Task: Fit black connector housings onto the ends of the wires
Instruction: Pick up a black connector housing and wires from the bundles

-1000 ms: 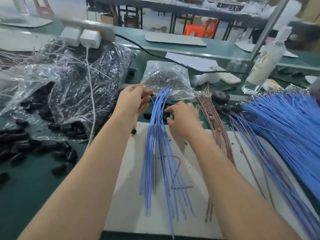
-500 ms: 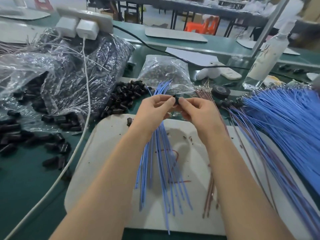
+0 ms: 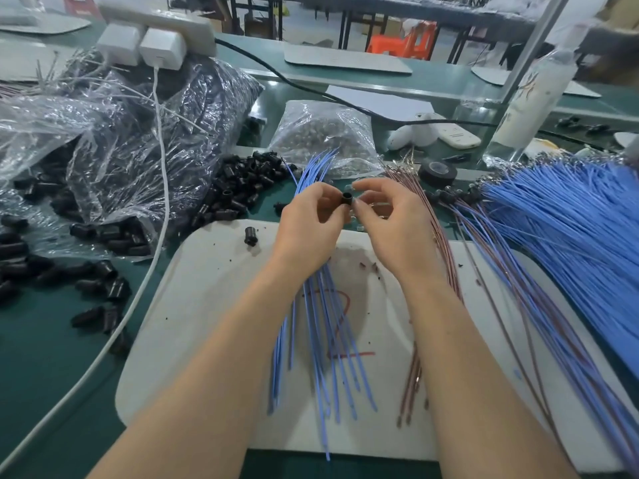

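Both hands are up over the white board (image 3: 207, 305) w/ one black housing (image 3: 346, 198) btwn them, clear of the worktop (image 3: 52, 375). L hand (image 3: 309, 219) pinches it from its left side, fingers (image 3: 323, 191) curled in tight. R hand (image 3: 394, 223) closes on it from the right w/ thumb & forefinger, the other fingers loosely bent. Can't tell if R also has a wire end tucked in, it's too small & blurry there.

Risks, as I judge them:
- **Dropping it:** the housing is small & held only by fingertips, so a twist could pop it out. It'd drop among the blue wires (image 3: 321, 340) under my wrists or roll off twd the pile of housings (image 3: 242, 188).
- **Bad fit:** if I offer a wire to the wrong end, or at an angle to the bore, the terminal prob won't seat or may bend.
- **Snagging:** the loose wires below could catch on my forearms & get dragged off the board.
- **Wrong wire:** the brown wires (image 3: 411, 368) lie just beside the blue ones, so grabbing the wrong colour is poss.

Orientation: it's a short tube, long axis approx upright & tipped a bit. The open mouth shows as a dark ring at the top, facing up twd me. The lower end is hidden by my fingertips.
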`<act>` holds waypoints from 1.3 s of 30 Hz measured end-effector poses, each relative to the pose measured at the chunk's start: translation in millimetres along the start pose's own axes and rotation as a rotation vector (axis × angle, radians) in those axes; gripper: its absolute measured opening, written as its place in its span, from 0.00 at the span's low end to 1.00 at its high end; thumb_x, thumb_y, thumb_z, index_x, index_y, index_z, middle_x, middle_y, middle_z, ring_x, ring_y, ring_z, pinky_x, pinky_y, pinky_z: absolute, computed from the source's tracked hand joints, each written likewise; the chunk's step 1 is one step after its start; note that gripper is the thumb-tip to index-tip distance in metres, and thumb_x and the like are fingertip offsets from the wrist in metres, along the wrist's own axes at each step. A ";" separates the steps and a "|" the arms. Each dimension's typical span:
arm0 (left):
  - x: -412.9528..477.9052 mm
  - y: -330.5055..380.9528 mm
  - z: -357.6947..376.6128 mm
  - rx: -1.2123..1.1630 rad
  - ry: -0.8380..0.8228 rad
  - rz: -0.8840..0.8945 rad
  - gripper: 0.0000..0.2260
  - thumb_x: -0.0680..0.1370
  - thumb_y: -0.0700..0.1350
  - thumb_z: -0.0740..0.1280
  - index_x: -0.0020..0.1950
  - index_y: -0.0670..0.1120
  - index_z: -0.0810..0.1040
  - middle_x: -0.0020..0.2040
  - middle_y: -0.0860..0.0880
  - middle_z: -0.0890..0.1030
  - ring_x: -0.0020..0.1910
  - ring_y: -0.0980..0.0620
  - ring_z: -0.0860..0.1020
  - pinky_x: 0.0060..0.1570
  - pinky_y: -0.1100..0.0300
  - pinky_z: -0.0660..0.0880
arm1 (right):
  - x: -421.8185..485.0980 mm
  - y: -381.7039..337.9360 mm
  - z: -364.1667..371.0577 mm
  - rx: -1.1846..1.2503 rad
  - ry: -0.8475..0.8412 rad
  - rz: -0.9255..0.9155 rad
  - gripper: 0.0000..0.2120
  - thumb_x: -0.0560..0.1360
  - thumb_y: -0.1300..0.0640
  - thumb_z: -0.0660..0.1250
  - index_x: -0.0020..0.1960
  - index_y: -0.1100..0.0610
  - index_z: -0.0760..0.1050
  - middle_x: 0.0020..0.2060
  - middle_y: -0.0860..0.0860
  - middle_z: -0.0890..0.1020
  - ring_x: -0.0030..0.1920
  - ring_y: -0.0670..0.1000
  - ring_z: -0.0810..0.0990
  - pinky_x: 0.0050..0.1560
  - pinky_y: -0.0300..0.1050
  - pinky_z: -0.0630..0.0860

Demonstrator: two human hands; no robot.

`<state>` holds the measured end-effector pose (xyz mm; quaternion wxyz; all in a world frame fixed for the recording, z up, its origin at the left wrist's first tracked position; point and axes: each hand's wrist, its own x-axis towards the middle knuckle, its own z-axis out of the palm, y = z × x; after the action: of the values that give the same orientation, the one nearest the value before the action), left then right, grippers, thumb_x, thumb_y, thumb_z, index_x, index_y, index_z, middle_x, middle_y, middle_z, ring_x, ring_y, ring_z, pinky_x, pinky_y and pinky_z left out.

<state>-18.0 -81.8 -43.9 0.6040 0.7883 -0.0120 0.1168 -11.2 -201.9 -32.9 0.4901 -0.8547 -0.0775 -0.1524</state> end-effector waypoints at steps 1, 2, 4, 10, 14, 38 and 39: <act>-0.1 -0.7 0.5 0.038 0.011 0.031 0.03 0.77 0.40 0.66 0.49 0.47 0.77 0.43 0.52 0.82 0.45 0.56 0.81 0.50 0.67 0.75 | -0.9 -2.1 0.2 -0.007 -0.010 -0.027 0.09 0.75 0.63 0.67 0.54 0.54 0.80 0.40 0.43 0.81 0.43 0.43 0.80 0.51 0.39 0.77; -0.5 -0.9 0.5 0.071 0.024 0.058 0.04 0.77 0.40 0.66 0.48 0.48 0.77 0.41 0.55 0.81 0.43 0.60 0.79 0.46 0.73 0.72 | -1.6 -3.4 0.6 -0.007 -0.022 -0.040 0.09 0.75 0.64 0.67 0.53 0.56 0.81 0.42 0.45 0.82 0.45 0.45 0.81 0.52 0.41 0.77; -0.9 -1.5 -0.2 0.093 0.045 0.085 0.05 0.76 0.39 0.66 0.47 0.49 0.77 0.40 0.58 0.80 0.42 0.63 0.78 0.42 0.77 0.69 | -2.4 -4.0 1.4 -0.001 -0.042 -0.037 0.09 0.75 0.64 0.67 0.53 0.58 0.81 0.43 0.48 0.83 0.46 0.46 0.82 0.54 0.44 0.78; -2.4 -1.0 -3.4 0.137 0.052 0.140 0.10 0.75 0.35 0.64 0.50 0.48 0.79 0.44 0.54 0.81 0.44 0.61 0.78 0.47 0.72 0.73 | -1.2 -0.8 2.3 0.066 -0.081 0.058 0.07 0.77 0.60 0.66 0.49 0.58 0.82 0.41 0.53 0.85 0.44 0.51 0.83 0.53 0.54 0.79; -3.5 -0.7 -4.9 0.227 0.004 0.214 0.10 0.75 0.34 0.64 0.52 0.46 0.80 0.50 0.49 0.79 0.47 0.56 0.78 0.52 0.68 0.74 | 0.8 3.7 0.1 0.053 -0.073 0.115 0.03 0.75 0.60 0.67 0.45 0.57 0.79 0.38 0.52 0.83 0.43 0.52 0.83 0.52 0.55 0.78; -2.8 -4.8 -4.2 0.325 0.031 0.240 0.06 0.75 0.39 0.68 0.51 0.44 0.80 0.47 0.48 0.80 0.44 0.53 0.77 0.48 0.65 0.73 | 0.7 5.0 2.6 -0.013 0.000 0.052 0.03 0.76 0.57 0.67 0.44 0.55 0.78 0.36 0.45 0.80 0.39 0.45 0.78 0.44 0.39 0.75; -3.2 -4.3 -4.7 0.321 0.026 0.249 0.06 0.75 0.39 0.69 0.51 0.44 0.80 0.47 0.48 0.80 0.44 0.53 0.78 0.48 0.64 0.74 | 1.2 5.5 1.9 0.000 -0.003 0.066 0.04 0.76 0.57 0.67 0.44 0.54 0.78 0.36 0.47 0.80 0.39 0.46 0.79 0.46 0.43 0.76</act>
<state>-21.1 -76.5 -47.5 0.4515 0.8654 -0.0826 0.2011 -8.2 -203.1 -37.8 0.4946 -0.8571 -0.0498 -0.1349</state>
